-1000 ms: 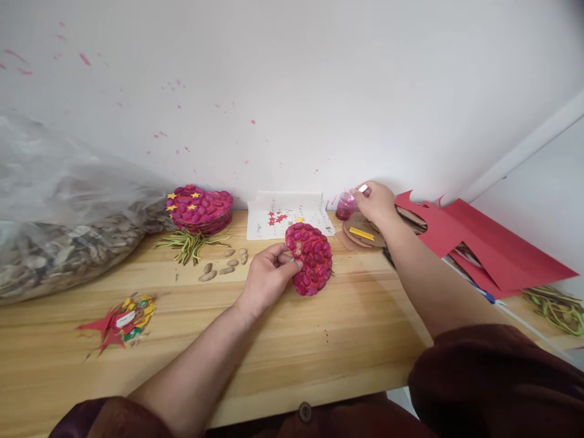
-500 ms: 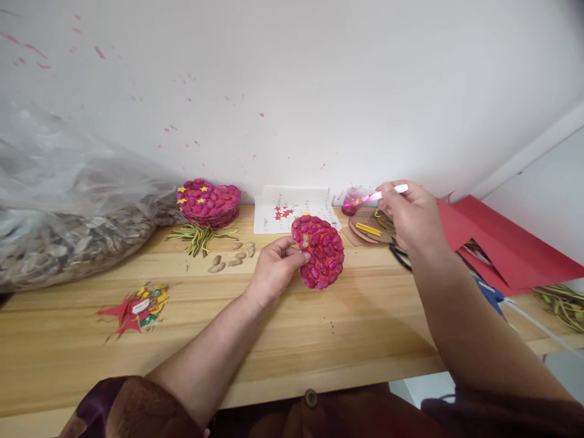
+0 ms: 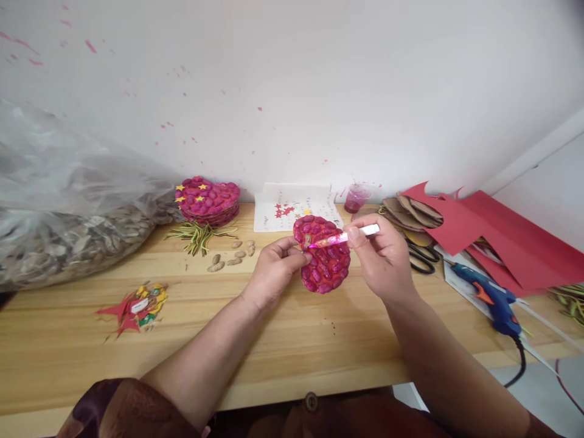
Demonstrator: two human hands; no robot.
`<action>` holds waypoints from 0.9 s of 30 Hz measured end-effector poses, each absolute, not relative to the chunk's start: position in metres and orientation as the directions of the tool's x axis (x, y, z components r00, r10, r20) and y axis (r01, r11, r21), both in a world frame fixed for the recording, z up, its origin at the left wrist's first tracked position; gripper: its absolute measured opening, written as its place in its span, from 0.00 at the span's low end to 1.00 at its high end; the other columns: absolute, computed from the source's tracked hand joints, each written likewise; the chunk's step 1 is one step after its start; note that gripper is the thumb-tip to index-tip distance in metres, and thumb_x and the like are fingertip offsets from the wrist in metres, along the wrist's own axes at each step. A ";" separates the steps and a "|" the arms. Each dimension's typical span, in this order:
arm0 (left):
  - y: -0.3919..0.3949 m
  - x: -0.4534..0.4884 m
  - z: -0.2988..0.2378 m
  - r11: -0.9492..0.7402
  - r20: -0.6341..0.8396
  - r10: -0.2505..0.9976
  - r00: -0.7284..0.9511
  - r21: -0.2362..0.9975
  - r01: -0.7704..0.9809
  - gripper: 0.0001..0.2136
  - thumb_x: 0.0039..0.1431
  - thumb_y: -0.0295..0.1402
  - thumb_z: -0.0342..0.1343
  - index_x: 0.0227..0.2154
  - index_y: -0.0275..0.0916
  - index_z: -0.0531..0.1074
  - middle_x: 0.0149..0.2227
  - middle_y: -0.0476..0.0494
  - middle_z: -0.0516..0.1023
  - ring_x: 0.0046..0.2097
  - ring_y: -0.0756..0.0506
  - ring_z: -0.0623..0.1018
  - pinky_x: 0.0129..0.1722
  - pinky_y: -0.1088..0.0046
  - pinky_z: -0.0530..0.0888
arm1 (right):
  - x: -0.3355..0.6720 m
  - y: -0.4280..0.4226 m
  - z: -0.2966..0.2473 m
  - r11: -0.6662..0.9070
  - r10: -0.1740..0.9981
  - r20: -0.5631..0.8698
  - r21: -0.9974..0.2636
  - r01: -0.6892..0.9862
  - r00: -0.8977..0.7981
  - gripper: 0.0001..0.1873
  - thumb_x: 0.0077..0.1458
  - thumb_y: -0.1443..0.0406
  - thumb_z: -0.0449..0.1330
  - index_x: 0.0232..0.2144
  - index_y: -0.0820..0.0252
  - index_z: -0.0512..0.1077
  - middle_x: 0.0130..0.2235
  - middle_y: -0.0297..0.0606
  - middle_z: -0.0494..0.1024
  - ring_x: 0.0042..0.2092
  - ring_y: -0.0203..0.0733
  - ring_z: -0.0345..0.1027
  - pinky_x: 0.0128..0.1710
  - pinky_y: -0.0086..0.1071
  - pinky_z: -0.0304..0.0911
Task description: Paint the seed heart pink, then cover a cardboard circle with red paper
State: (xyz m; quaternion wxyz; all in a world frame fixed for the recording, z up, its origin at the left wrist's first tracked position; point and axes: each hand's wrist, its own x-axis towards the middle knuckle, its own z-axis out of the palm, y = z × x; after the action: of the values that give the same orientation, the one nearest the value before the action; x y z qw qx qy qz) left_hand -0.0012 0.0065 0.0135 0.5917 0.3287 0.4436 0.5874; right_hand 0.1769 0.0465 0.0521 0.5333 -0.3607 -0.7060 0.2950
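My left hand [image 3: 279, 267] pinches the left edge of a disc [image 3: 325, 261] covered in peanut shells painted magenta, holding it tilted above the table. One spot near its upper left is still bare tan. My right hand [image 3: 383, 255] is closed on a white-handled paintbrush [image 3: 340, 238], whose pink-stained tip reaches over the disc beside that tan spot. Behind, against the wall, stands a clear cup of pink paint [image 3: 356, 198]. Several unpainted peanuts [image 3: 235, 262] lie left of my left hand, near a stack of magenta discs [image 3: 207, 201] with yellow stars.
A large plastic bag of peanut shells [image 3: 68, 243] fills the left side. Paper scraps [image 3: 139, 307] lie at front left; a white sheet [image 3: 267, 213] with small stars lies behind the disc. Rightward are scissors [image 3: 422, 258], cardboard discs [image 3: 401, 213], red paper [image 3: 538, 237] and a blue glue gun [image 3: 499, 304].
My right hand has brought the paintbrush from the paint cup down and left onto the disc. The glue gun and scissors now show more fully. My left hand has barely moved.
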 end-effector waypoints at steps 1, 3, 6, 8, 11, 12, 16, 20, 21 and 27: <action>0.006 -0.001 0.014 0.102 -0.145 0.986 -0.077 0.908 -0.407 0.13 0.43 0.31 0.69 0.35 0.35 0.79 0.19 0.58 0.60 0.23 0.55 0.58 0.27 0.76 0.58 | 0.178 0.047 0.051 0.566 0.824 0.542 -0.801 0.196 -0.168 0.09 0.63 0.57 0.61 0.34 0.56 0.71 0.26 0.29 0.68 0.27 0.35 0.59 0.25 0.30 0.57; 0.005 -0.001 0.015 0.115 -0.155 0.986 -0.066 0.906 -0.408 0.13 0.43 0.31 0.69 0.35 0.35 0.79 0.19 0.57 0.61 0.23 0.55 0.59 0.26 0.77 0.57 | 0.179 0.047 0.049 0.561 0.827 0.536 -0.806 0.188 -0.170 0.09 0.63 0.58 0.61 0.34 0.56 0.71 0.26 0.29 0.67 0.26 0.34 0.58 0.25 0.30 0.56; 0.004 -0.001 0.017 0.118 -0.157 0.985 -0.068 0.912 -0.393 0.13 0.43 0.31 0.70 0.34 0.35 0.79 0.20 0.56 0.62 0.23 0.55 0.60 0.25 0.77 0.56 | 0.181 0.048 0.046 0.549 0.833 0.521 -0.817 0.175 -0.186 0.08 0.63 0.58 0.61 0.35 0.56 0.71 0.26 0.29 0.67 0.27 0.34 0.57 0.26 0.30 0.55; 0.003 -0.001 0.017 0.121 -0.159 0.985 -0.069 0.917 -0.381 0.13 0.43 0.31 0.70 0.34 0.35 0.79 0.20 0.56 0.62 0.23 0.55 0.60 0.25 0.77 0.56 | 0.182 0.048 0.046 0.539 0.839 0.510 -0.824 0.176 -0.189 0.08 0.63 0.59 0.61 0.35 0.56 0.71 0.27 0.29 0.68 0.27 0.33 0.58 0.27 0.30 0.55; 0.003 -0.001 0.017 0.133 -0.166 0.984 -0.061 0.921 -0.365 0.13 0.43 0.32 0.69 0.35 0.35 0.80 0.20 0.56 0.63 0.23 0.55 0.61 0.25 0.77 0.57 | 0.182 0.049 0.047 0.527 0.847 0.497 -0.831 0.181 -0.186 0.08 0.63 0.58 0.61 0.35 0.56 0.71 0.27 0.29 0.68 0.27 0.34 0.58 0.27 0.31 0.55; 0.004 -0.001 0.017 0.137 -0.169 0.984 -0.058 0.922 -0.363 0.13 0.43 0.31 0.70 0.35 0.35 0.80 0.20 0.56 0.63 0.23 0.55 0.61 0.25 0.77 0.57 | 0.182 0.049 0.047 0.528 0.847 0.500 -0.829 0.185 -0.180 0.09 0.63 0.58 0.61 0.35 0.56 0.71 0.27 0.29 0.68 0.27 0.34 0.58 0.27 0.31 0.55; 0.004 0.000 0.015 0.149 -0.178 0.983 -0.043 0.915 -0.375 0.13 0.43 0.31 0.70 0.35 0.35 0.79 0.20 0.56 0.63 0.23 0.55 0.62 0.26 0.77 0.58 | 0.182 0.051 0.047 0.551 0.834 0.530 -0.808 0.209 -0.151 0.09 0.64 0.58 0.61 0.35 0.56 0.71 0.27 0.30 0.68 0.28 0.35 0.59 0.27 0.32 0.55; 0.004 0.001 0.013 0.150 -0.174 0.984 -0.029 0.910 -0.388 0.13 0.44 0.30 0.70 0.35 0.35 0.79 0.20 0.57 0.63 0.23 0.55 0.61 0.26 0.77 0.59 | 0.183 0.052 0.045 0.595 0.803 0.577 -0.768 0.237 -0.145 0.07 0.64 0.59 0.60 0.37 0.56 0.72 0.30 0.31 0.71 0.30 0.35 0.62 0.31 0.33 0.58; 0.004 0.001 0.013 0.152 -0.176 0.984 -0.027 0.908 -0.390 0.13 0.44 0.30 0.70 0.35 0.35 0.79 0.20 0.57 0.64 0.23 0.55 0.61 0.26 0.77 0.59 | 0.183 0.052 0.045 0.605 0.796 0.589 -0.758 0.244 -0.143 0.07 0.64 0.60 0.60 0.37 0.56 0.72 0.30 0.32 0.72 0.30 0.36 0.63 0.32 0.33 0.59; 0.004 0.000 0.014 0.151 -0.179 0.983 -0.029 0.899 -0.410 0.13 0.43 0.29 0.70 0.34 0.35 0.80 0.19 0.57 0.64 0.22 0.56 0.61 0.26 0.77 0.58 | 0.185 0.049 0.046 0.635 0.773 0.615 -0.743 0.213 -0.158 0.05 0.64 0.62 0.61 0.37 0.57 0.72 0.32 0.33 0.74 0.33 0.36 0.66 0.35 0.34 0.61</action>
State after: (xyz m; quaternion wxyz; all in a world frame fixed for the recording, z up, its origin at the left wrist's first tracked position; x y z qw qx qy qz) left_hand -0.0003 0.0039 0.0141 0.6167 0.3243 0.4420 0.5650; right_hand 0.1850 0.0489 0.0459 0.5505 -0.3437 -0.7172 0.2539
